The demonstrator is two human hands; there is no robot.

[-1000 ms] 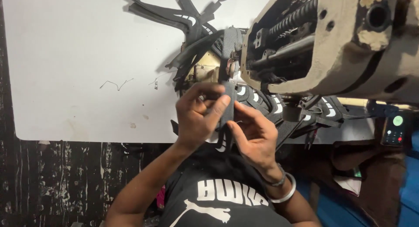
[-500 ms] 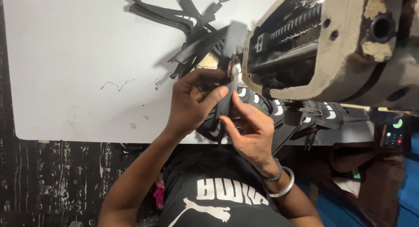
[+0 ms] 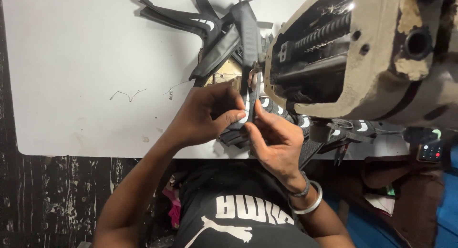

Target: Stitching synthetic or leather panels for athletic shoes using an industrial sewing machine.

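My left hand [image 3: 205, 117] and my right hand [image 3: 274, 143] pinch a black strap piece with white curved marks [image 3: 248, 110] between thumbs and fingers. They hold it on the white table [image 3: 81, 57], just below the presser foot [image 3: 254, 78] of a worn beige sewing machine [image 3: 367, 52]. The strap runs upward under the foot. A silver bangle and a dark band sit on my right wrist.
A pile of black straps [image 3: 210, 26] lies behind the needle area. More marked strap pieces [image 3: 348, 129] lie under the machine head on the right. Loose thread bits [image 3: 126, 94] lie on the table. A small control panel [image 3: 431, 151] sits at the right edge.
Both hands have moved the strap piece up the table toward the presser foot. The view has shifted closer to the machine.
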